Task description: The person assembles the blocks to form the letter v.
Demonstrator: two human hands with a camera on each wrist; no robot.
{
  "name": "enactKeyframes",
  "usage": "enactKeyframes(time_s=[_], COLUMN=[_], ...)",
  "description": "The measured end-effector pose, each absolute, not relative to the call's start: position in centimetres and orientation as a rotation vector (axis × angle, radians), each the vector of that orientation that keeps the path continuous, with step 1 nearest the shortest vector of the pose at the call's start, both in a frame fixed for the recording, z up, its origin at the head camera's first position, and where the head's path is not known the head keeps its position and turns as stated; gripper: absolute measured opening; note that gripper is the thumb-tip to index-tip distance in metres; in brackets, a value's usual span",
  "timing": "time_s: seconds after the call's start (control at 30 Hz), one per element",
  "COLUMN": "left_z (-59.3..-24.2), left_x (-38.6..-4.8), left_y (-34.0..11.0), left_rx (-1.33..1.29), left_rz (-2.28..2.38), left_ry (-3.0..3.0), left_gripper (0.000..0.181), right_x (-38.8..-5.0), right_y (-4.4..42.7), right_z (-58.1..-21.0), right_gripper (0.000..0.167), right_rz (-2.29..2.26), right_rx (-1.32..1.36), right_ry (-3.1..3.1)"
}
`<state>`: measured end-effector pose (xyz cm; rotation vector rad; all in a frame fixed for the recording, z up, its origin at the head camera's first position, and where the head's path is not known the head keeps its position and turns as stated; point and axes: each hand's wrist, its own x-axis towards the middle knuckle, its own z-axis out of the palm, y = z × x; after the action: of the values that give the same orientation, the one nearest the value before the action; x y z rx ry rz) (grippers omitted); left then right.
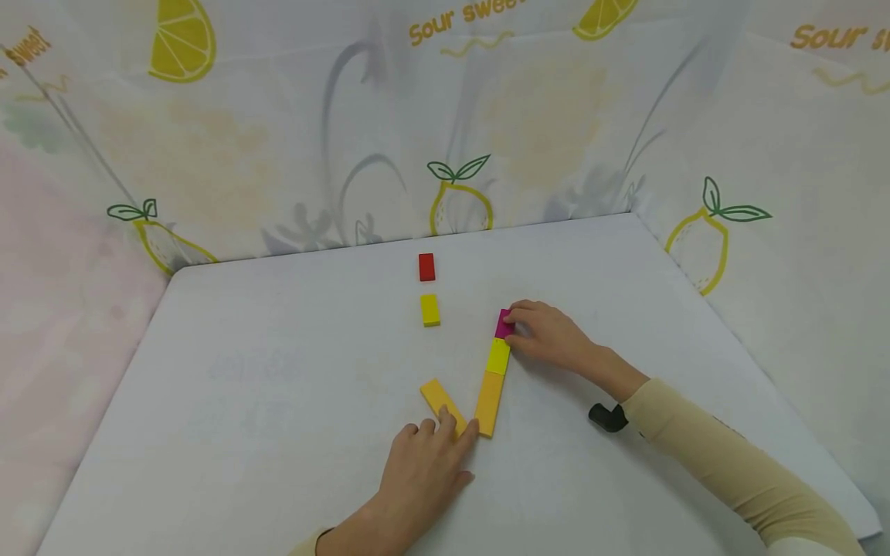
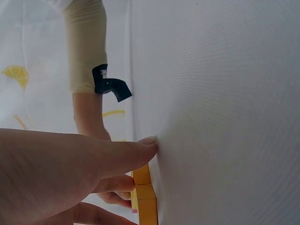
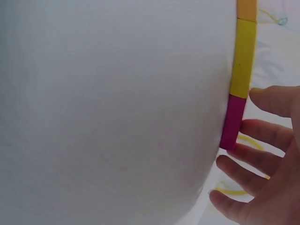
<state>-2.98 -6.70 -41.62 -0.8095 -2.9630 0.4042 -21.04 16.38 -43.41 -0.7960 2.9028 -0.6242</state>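
A magenta block [image 1: 503, 324], a yellow block [image 1: 498, 357] and a longer orange block [image 1: 490, 405] lie end to end in a slanted row on the white table. My right hand [image 1: 552, 336] touches the magenta block at the row's far end; in the right wrist view its fingers are spread along that block [image 3: 233, 123]. A second orange block [image 1: 436, 394] angles toward the row's near end, forming a V. Fingertips of my left hand [image 1: 426, 472] rest on this second block and touch the row's near end. Its near end is partly hidden under those fingers.
Farther back on the table stand a red block [image 1: 427, 267] and, nearer, another yellow block [image 1: 430, 310]. A black wrist mount [image 1: 608, 418] juts from the right sleeve just above the table. Behind the table's back edge hangs a lemon-print cloth [image 1: 278, 154].
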Motion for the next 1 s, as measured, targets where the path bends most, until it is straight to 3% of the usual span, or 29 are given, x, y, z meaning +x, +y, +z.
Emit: enactKeyframes(time_s=[0.6, 1.0], left_z=[-41.5, -41.3], left_x=[-3.2, -4.2], left_y=[-6.7, -7.6], left_rx=[-0.826, -0.866], left_rz=[0.395, 0.107], left_ry=[-2.985, -3.049], left_gripper=[0.063, 0.055], right_x=[-20.4, -20.4], right_y=[15.9, 16.0], right_z=[-43.6, -43.7], right_gripper=[0.037, 0.036], right_rz=[-0.615, -0.617], right_rx=[-0.794, -0.798], right_ry=[2.990, 2.993])
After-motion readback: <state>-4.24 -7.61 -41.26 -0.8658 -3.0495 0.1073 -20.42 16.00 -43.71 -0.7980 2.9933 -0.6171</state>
